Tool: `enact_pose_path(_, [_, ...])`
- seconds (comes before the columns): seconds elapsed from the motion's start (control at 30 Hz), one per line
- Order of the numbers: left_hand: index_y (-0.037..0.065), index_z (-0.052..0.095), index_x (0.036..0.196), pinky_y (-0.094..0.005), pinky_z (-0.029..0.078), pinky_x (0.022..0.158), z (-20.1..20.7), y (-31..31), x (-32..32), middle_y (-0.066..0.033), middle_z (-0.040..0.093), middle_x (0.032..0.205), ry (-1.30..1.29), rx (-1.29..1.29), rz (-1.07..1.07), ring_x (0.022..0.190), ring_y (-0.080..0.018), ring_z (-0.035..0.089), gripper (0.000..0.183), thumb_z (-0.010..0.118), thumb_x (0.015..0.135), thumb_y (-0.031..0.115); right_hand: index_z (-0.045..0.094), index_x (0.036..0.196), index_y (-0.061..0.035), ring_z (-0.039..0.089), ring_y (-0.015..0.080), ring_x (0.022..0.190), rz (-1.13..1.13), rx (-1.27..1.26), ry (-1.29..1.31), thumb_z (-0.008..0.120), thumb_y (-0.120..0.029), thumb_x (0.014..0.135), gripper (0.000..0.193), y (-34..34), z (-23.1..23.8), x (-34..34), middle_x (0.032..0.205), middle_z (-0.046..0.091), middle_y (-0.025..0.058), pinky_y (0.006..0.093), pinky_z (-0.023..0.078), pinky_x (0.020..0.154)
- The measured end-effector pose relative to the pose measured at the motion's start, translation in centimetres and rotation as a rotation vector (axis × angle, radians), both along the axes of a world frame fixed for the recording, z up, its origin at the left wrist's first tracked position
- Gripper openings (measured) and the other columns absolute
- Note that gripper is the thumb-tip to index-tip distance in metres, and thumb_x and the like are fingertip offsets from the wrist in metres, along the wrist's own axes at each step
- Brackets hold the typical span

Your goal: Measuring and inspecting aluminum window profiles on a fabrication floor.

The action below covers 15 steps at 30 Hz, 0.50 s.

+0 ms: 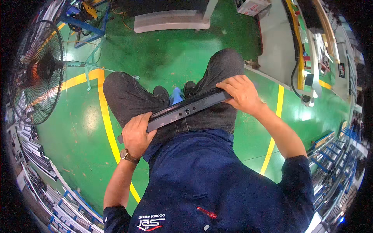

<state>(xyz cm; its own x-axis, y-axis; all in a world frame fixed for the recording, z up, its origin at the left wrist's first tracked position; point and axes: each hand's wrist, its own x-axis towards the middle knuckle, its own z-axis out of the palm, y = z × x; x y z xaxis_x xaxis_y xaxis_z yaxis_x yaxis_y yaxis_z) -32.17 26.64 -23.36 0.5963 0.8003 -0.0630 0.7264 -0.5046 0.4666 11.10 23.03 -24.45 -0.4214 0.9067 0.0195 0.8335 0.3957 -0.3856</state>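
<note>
A dark grey metal profile [171, 120] lies slantwise across my lap, its right end farther from me than its left. Several small holes [187, 112] show near the middle of its face. My left hand [136, 132] is wrapped round the left end, and a short piece of the profile sticks out past it. At the other end my right hand [241, 93] grips the bar with the fingers over its top. Beneath it are my dark trousers [132, 95]. A blue thing [176, 96], perhaps cloth, shows between my feet.
A black standing fan [42, 70] is at the left. Yellow lines [110, 128] mark the green floor [167, 50]. Long profiles [37, 151] are stacked at lower left, with racks [334, 163] at lower right. A pale machine base [171, 22] stands ahead, and a grey panel [278, 46] is at right.
</note>
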Motion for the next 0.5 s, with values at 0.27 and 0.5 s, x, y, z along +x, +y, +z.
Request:
enact_pose_path(0.27, [0.004,0.072,0.132,-0.0457,0.058,0.094,0.15,0.16,0.20,-0.0138,0.076,0.120,0.029,0.033,-0.030,0.109,-0.0345,0.073,0.064,0.091,0.073,0.021,0.070,0.135,-0.0119,0.066,0.0282,0.110,0.016,0.037,-0.007,0.092,-0.020,0.067,0.072,-0.11,-0.27,0.20,0.118,0.069,0.0051,0.0438,0.049,0.096])
enact_pose_path(0.5, [0.005,0.072,0.133,-0.0459,0.058,0.093,-0.02,0.11,0.07,-0.0129,0.076,0.120,0.035,0.045,-0.033,0.109,-0.0338,0.072,0.062,0.090,0.075,0.021,0.071,0.134,-0.0140,0.065,0.0271,0.107,0.030,0.018,-0.024,0.093,-0.023,0.071,0.068,0.21,-0.12,0.30,0.114,0.068,0.0040,0.0426,0.049,0.093])
